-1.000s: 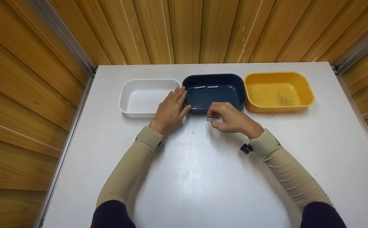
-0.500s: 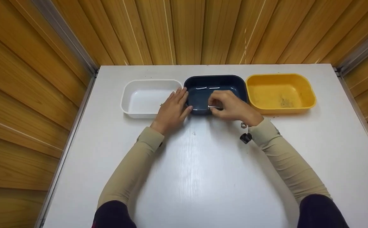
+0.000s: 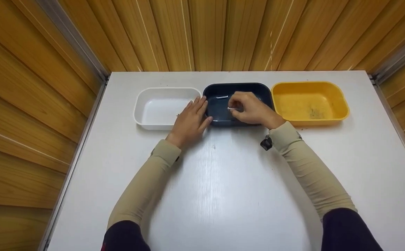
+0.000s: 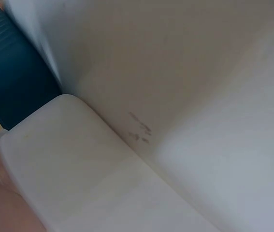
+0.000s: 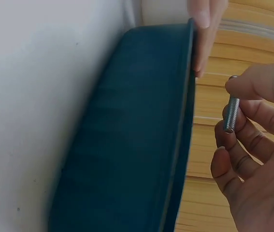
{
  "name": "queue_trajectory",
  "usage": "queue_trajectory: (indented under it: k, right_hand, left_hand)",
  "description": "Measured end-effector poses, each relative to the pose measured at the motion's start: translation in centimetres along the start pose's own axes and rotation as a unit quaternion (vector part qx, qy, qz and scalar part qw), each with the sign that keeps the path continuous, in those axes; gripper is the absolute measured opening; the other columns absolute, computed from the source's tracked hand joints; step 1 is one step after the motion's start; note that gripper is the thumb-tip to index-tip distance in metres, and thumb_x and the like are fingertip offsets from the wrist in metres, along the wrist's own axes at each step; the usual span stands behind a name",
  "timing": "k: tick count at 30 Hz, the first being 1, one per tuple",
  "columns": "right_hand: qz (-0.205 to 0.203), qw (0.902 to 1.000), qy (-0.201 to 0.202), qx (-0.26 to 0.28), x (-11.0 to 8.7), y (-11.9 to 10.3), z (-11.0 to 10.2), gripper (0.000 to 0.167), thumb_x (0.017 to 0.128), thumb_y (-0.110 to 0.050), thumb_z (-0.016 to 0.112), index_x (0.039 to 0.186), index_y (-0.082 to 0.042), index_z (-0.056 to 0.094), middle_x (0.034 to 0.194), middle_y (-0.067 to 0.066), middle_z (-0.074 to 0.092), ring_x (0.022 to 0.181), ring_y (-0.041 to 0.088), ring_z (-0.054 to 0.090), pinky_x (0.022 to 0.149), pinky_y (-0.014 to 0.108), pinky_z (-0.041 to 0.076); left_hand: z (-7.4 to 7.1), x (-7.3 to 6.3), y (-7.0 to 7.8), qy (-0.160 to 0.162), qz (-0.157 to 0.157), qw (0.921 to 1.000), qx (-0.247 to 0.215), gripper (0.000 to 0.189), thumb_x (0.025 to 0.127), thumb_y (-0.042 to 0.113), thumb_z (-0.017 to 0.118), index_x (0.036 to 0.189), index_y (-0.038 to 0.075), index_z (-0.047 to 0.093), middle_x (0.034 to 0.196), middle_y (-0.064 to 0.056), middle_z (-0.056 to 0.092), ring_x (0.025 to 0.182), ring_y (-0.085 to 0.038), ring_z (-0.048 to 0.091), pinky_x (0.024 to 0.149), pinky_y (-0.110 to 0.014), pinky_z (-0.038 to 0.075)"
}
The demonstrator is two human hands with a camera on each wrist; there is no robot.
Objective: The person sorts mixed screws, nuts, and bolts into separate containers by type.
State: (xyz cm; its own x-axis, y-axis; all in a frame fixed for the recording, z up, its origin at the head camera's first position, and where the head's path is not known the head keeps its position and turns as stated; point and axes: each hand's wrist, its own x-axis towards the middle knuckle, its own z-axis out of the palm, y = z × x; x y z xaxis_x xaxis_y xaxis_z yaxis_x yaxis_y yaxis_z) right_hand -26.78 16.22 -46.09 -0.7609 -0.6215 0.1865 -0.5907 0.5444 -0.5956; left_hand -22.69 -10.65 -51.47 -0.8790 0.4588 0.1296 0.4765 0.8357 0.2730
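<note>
My right hand (image 3: 249,108) is over the dark blue bin (image 3: 220,122) and pinches a silver threaded bolt (image 5: 231,113) between thumb and fingers. In the head view only a short end of the bolt (image 3: 231,108) shows. My left hand (image 3: 189,120) lies with extended fingers where the white bin (image 3: 146,126) meets the dark blue one, touching their rims. Part of the dark blue bin's inside is hidden behind the right hand. In the left wrist view the white bin's outer wall (image 4: 79,164) fills the lower left.
A yellow bin (image 3: 310,122) stands right of the dark blue one, with a dark smudge on its floor. The three bins sit in a row on a white table (image 3: 209,195). Wood-panelled walls (image 3: 206,35) rise behind and at both sides.
My right hand has moved forward with the bolt, from in front of the dark blue bin to over it. The left hand has stayed by the bin rims.
</note>
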Motion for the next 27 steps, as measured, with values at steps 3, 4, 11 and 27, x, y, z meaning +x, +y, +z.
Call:
queue_trajectory:
  k: [3, 4, 11, 27]
  right_hand:
    - [0.007, 1.0, 0.002, -0.001, 0.5, 0.5, 0.3, 0.006, 0.094, -0.005, 0.072, 0.1, -0.004, 0.073, 0.097, 0.01, 0.067, 0.086, 0.022, 0.06, 0.077, 0.033, 0.052]
    - [0.008, 1.0, 0.003, -0.002, 0.6, 0.6, 0.4, 0.006, 0.095, -0.005, 0.072, 0.1, -0.003, 0.073, 0.097, 0.01, 0.067, 0.087, 0.022, 0.061, 0.078, 0.033, 0.053]
    - [0.016, 0.9998, 0.003, -0.013, 1.6, 1.6, 1.1, 0.009, 0.098, -0.004, 0.07, 0.106, -0.001, 0.072, 0.099, 0.015, 0.065, 0.088, 0.026, 0.061, 0.079, 0.038, 0.054]
    - [0.066, 0.9977, -0.005, -0.016, 2.3, 2.9, 1.6, 0.015, 0.1, -0.005, 0.069, 0.114, -0.001, 0.072, 0.107, 0.015, 0.065, 0.096, 0.029, 0.061, 0.088, 0.042, 0.055]
  left_hand:
    - [-0.1, 0.1, 0.0, 0.0, 0.004, 1.0, 0.003, 0.073, 0.115, 0.052, 0.036, 0.166, 0.0, 0.033, 0.177, -0.013, 0.026, 0.166, -0.029, 0.018, 0.137, -0.042, 0.011]
    - [-0.1, 0.1, 0.0, -0.001, 0.004, 1.0, 0.006, 0.073, 0.115, 0.052, 0.035, 0.166, -0.001, 0.033, 0.177, -0.013, 0.026, 0.166, -0.029, 0.018, 0.137, -0.042, 0.011]
    - [0.0, 0.0, -0.1, -0.01, 0.0, 0.9999, 0.011, 0.073, 0.115, 0.052, 0.035, 0.166, 0.001, 0.031, 0.178, -0.012, 0.024, 0.167, -0.028, 0.017, 0.137, -0.04, 0.01]
    - [0.0, 0.0, 0.0, -0.003, 0.003, 1.0, 0.002, 0.073, 0.115, 0.052, 0.034, 0.166, 0.0, 0.032, 0.177, -0.012, 0.025, 0.167, -0.029, 0.018, 0.137, -0.04, 0.011]
